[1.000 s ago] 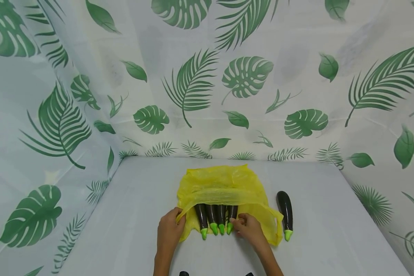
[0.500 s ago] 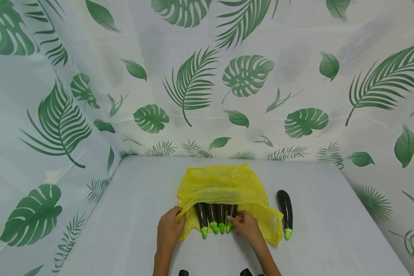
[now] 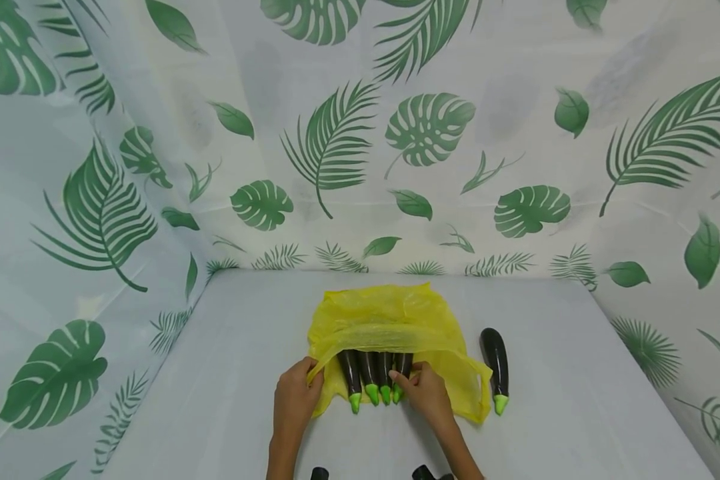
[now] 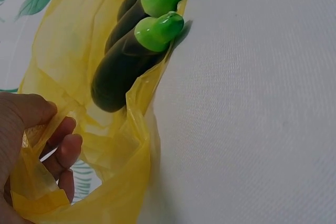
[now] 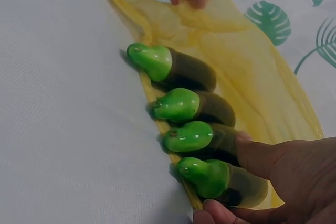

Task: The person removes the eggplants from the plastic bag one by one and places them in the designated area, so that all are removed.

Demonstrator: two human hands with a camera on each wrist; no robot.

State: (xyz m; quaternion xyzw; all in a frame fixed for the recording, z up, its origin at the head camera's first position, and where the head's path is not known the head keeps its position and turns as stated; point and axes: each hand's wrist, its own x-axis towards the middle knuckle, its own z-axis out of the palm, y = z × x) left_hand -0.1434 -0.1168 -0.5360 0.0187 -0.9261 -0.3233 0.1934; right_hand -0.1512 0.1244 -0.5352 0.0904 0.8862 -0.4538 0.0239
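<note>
Four eggplants (image 3: 369, 368) lie side by side in the mouth of the yellow bag (image 3: 390, 310), green caps toward the person and reaching to or just past its lower edge, dark bodies running up under the top layer. The left hand (image 3: 296, 393) pinches the bag's left edge, thin film caught between thumb and fingers. The right hand (image 3: 429, 397) has its thumb and fingers closed to the width of the right-end eggplant (image 3: 404, 362), one on each side of it. A loose eggplant (image 3: 495, 363) lies on the surface (image 3: 552, 333) just right of the bag. The likeliest trouble is the film: a hard pull by the left hand could tear it or drag the lower layer from under the caps. Pushing the gripped eggplant could rumple that layer or knock its close neighbour askew, and the glossy skins may well roll or slip. With the caps overhanging the edge, lifting now could let eggplants slide out. Their far ends are covered by the bag, so how deep they reach cannot be told; nor can anything else beneath the film. Part of the right hand's grip is cut off in its wrist view, and dark objects (image 3: 320, 474) at the head view's bottom edge are too cropped to identify.
</note>
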